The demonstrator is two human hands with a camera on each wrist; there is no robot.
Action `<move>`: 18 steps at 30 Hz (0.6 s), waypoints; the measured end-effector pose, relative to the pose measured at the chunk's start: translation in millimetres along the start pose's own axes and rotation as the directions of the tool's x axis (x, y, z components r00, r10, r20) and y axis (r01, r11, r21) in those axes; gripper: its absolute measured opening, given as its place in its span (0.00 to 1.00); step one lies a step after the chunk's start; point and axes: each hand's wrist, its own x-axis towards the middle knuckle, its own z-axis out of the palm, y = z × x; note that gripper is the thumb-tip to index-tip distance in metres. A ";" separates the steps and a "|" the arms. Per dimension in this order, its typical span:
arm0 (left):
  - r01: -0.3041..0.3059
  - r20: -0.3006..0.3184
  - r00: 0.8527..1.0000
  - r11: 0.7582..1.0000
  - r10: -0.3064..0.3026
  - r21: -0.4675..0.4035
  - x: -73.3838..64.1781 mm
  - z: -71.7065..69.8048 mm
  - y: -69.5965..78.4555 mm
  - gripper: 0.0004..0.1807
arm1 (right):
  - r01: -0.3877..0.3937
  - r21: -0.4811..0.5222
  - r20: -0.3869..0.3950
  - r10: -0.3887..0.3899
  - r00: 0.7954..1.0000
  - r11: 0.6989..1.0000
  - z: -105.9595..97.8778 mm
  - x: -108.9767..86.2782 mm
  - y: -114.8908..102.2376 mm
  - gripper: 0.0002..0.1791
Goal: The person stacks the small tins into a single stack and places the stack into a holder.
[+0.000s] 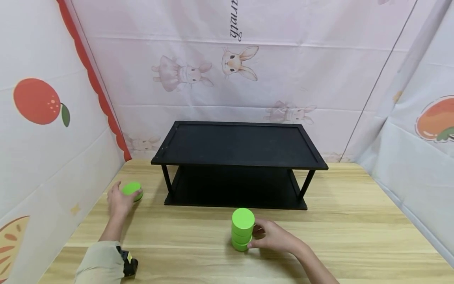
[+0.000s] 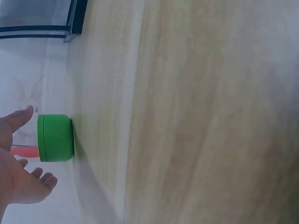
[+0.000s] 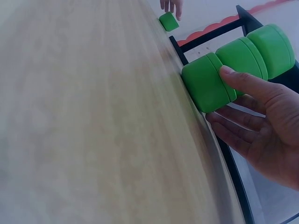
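A round green lidded jar [image 1: 132, 188] stands on the table at the far left. My left hand [image 1: 120, 200] is beside it, and in the left wrist view its thumb and fingers are spread around the jar [image 2: 56, 138] with a gap. Nearer the middle front, several similar green jars form an upright stack [image 1: 242, 228], which shows three in the right wrist view. At the stack's right side is my right hand [image 1: 273, 236]. Its thumb touches the stack near the bottom jar [image 3: 208, 83], while the other fingers lie extended close to that jar, partly hidden.
A black two-level rack [image 1: 237, 144] stands at the back of the wooden table [image 1: 354, 221], behind the stack. Printed cloth walls [image 1: 198, 23] enclose the back and both sides. A black device [image 1: 129, 265] sits at my left wrist.
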 end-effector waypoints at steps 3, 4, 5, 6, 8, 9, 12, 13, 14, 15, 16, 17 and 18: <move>0.013 0.022 1.000 1.000 -0.013 -0.007 1.8 -2.1 -5.8 0.46 | -0.006 0.001 0.001 0.006 1.000 1.000 1.3 0.1 -0.8 0.25; 0.015 0.029 0.999 1.000 -0.015 -0.011 2.5 -1.6 -6.6 0.46 | -0.008 0.000 0.000 0.008 1.000 1.000 0.8 -0.1 -0.6 0.25; 0.017 0.036 0.999 1.000 -0.016 -0.015 3.2 -0.9 -7.7 0.46 | -0.009 0.000 0.000 0.009 1.000 1.000 0.5 -0.3 -0.5 0.25; 0.023 0.042 0.999 1.000 -0.023 -0.019 3.9 -0.4 -8.7 0.46 | -0.011 0.001 0.001 0.011 1.000 1.000 0.2 -0.4 -0.6 0.25; 0.039 0.051 0.998 0.999 -0.038 -0.028 4.4 0.7 -10.1 0.46 | -0.013 0.000 0.002 0.013 1.000 1.000 -0.2 -0.6 -1.1 0.25; 0.045 0.051 0.998 0.999 -0.043 -0.032 4.6 1.3 -11.0 0.46 | -0.013 -0.001 0.003 0.013 1.000 1.000 -0.3 -0.6 -1.3 0.25; 0.058 0.049 0.997 0.997 -0.056 -0.040 4.6 3.0 -12.9 0.46 | -0.009 -0.005 0.003 0.009 1.000 1.000 -0.6 -0.8 -2.0 0.25; 0.059 0.047 0.997 0.997 -0.057 -0.043 4.6 3.5 -13.3 0.46 | -0.006 -0.007 0.002 0.006 1.000 1.000 -0.7 -1.0 -2.3 0.25; 0.062 0.044 0.997 0.997 -0.059 -0.047 4.6 4.0 -14.0 0.46 | -0.004 -0.009 0.002 0.004 1.000 1.000 -0.8 -1.1 -2.4 0.25; 0.062 0.041 0.997 0.997 -0.060 -0.050 4.7 4.4 -14.5 0.46 | -0.003 -0.010 0.002 0.003 1.000 1.000 -0.9 -1.4 -2.5 0.25; 0.063 0.037 0.997 0.997 -0.061 -0.052 4.6 4.6 -14.8 0.46 | 0.000 -0.011 0.003 0.000 1.000 1.000 -1.0 -1.4 -2.4 0.25; 0.062 0.034 0.998 0.997 -0.060 -0.053 4.5 4.8 -15.2 0.46 | 0.001 -0.013 0.003 -0.001 1.000 1.000 -1.0 -1.6 -2.4 0.25; 0.058 0.030 0.998 0.997 -0.057 -0.052 4.6 4.9 -15.4 0.45 | 0.001 -0.013 0.004 -0.001 1.000 1.000 -1.1 -1.7 -2.4 0.25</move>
